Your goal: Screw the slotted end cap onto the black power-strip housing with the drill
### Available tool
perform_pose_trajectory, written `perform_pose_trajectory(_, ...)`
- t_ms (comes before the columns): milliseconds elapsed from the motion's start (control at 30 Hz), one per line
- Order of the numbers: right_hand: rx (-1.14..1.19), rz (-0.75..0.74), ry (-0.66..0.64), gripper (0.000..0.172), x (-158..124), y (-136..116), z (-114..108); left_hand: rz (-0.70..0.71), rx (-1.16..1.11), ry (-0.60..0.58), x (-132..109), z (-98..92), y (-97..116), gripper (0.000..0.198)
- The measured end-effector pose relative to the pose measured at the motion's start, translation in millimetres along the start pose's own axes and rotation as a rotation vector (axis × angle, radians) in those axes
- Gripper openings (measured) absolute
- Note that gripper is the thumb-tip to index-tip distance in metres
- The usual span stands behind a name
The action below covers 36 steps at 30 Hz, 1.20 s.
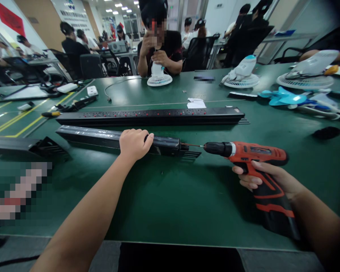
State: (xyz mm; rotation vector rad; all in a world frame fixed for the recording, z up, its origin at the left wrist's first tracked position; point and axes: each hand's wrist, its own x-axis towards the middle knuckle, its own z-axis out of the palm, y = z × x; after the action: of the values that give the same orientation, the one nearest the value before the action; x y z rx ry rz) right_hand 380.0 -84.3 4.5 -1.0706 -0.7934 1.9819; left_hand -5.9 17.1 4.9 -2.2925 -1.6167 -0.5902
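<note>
My left hand (134,143) is wrapped over a long black bar (93,136) lying on the green table (170,207). In my right hand (255,175) is a red and black power drill (260,153), its bit pointing left at the bar's right end, where thin dark prongs stick out. The bit's tip is close to that end; whether they touch I cannot tell. Behind this bar lies a second long black bar (147,116) with a row of small red spots along its top.
Across the table a person (170,53) handles a white fan part (158,79). White fans (242,75) and blue fan blades (285,97) lie at the back right. A screwdriver (51,114) and another black bar (14,145) are at the left.
</note>
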Motion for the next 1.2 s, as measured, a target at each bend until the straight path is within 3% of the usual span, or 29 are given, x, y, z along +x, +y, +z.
perform_pose_trajectory(1200,0.007,-0.025,0.088,0.027,0.0,-0.2,4.6,-0.006,-0.002,0.001,-0.4,-0.7,0.5,0.052)
